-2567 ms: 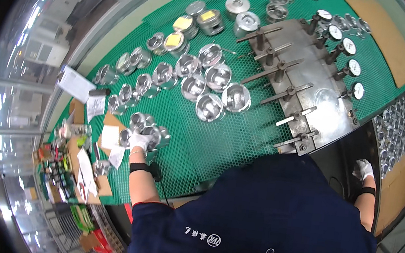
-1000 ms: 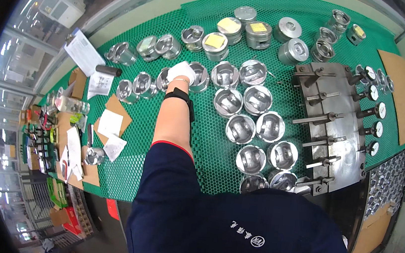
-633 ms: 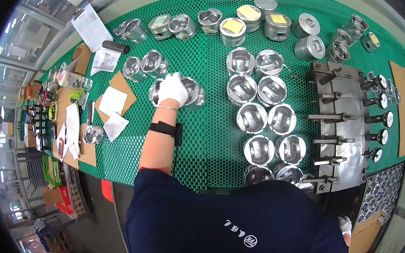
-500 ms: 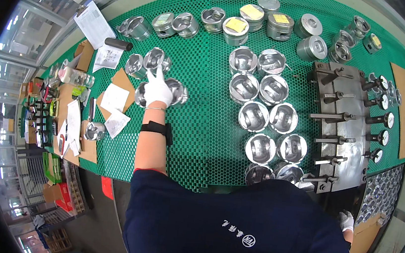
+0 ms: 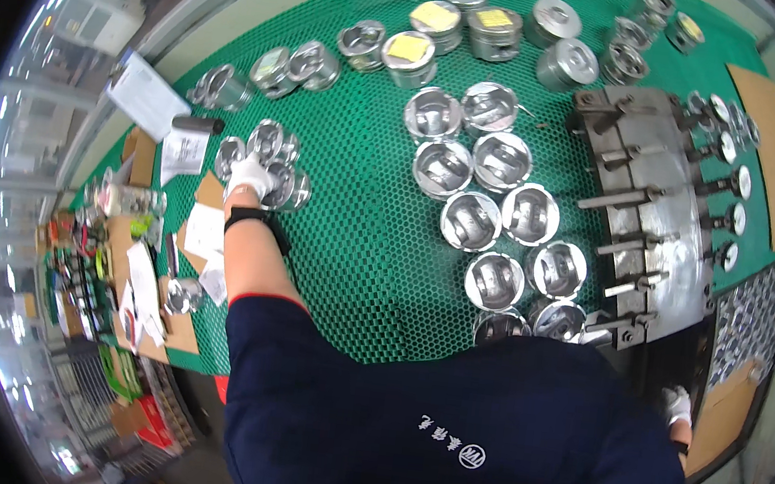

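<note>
My left hand, in a white glove, lies over the front left of a small group of metal pistons on the green mat. Its fingers look curled onto the front-left piston, which the hand mostly covers. Close to its fingers are another piston and one on the right side. Far to the right, down by the bench's near edge, my white-gloved right hand hangs apart from the pistons. Its fingers are small and blurred.
Two columns of pistons stand mid-mat beside a steel fixture with protruding rods. More pistons, some with yellow notes, line the back. Left lie a clipboard, papers and cardboard. A tray of round parts sits right.
The view has shifted and turned. My left hand has moved left and nearer, from spread over the middle of the piston group to its front-left piston. My right hand stays low at the right.
</note>
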`<move>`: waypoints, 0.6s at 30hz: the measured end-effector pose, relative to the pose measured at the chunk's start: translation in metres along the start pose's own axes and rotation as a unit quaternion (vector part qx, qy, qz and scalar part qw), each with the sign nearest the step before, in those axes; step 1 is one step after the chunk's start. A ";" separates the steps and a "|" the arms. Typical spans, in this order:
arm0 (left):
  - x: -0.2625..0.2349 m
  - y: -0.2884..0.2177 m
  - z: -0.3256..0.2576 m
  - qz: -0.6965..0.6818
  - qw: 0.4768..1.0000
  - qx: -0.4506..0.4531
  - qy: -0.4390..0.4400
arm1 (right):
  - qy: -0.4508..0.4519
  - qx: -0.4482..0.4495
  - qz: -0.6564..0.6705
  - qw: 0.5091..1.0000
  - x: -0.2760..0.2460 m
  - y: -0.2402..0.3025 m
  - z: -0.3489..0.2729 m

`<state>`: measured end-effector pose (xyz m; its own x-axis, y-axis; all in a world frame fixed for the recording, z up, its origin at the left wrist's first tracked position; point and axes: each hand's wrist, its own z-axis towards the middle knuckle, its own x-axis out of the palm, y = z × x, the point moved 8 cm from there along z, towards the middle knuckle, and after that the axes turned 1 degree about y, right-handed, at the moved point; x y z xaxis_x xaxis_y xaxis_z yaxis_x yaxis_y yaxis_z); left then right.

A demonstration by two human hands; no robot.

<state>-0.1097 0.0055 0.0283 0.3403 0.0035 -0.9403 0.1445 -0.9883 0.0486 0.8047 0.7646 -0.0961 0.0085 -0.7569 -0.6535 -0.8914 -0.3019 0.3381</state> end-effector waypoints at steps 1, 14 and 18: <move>0.028 -0.006 0.014 -0.001 1.000 0.023 -0.005 | -0.003 -0.041 -0.124 0.991 -0.011 -0.020 -0.011; 0.054 -0.051 -0.240 -0.054 0.994 0.076 -0.062 | -0.153 0.092 0.325 0.929 -0.139 0.033 0.047; 0.078 -0.091 -0.322 -0.065 0.989 0.124 -0.055 | -0.187 -0.108 0.298 0.930 -0.193 0.082 0.090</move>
<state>0.2025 0.1448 0.0587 0.2285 0.1305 -0.9648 -0.0567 -0.9875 -0.1470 0.6894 0.9384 -0.0029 -0.6521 -0.5850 -0.4822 -0.5752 -0.0325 0.8173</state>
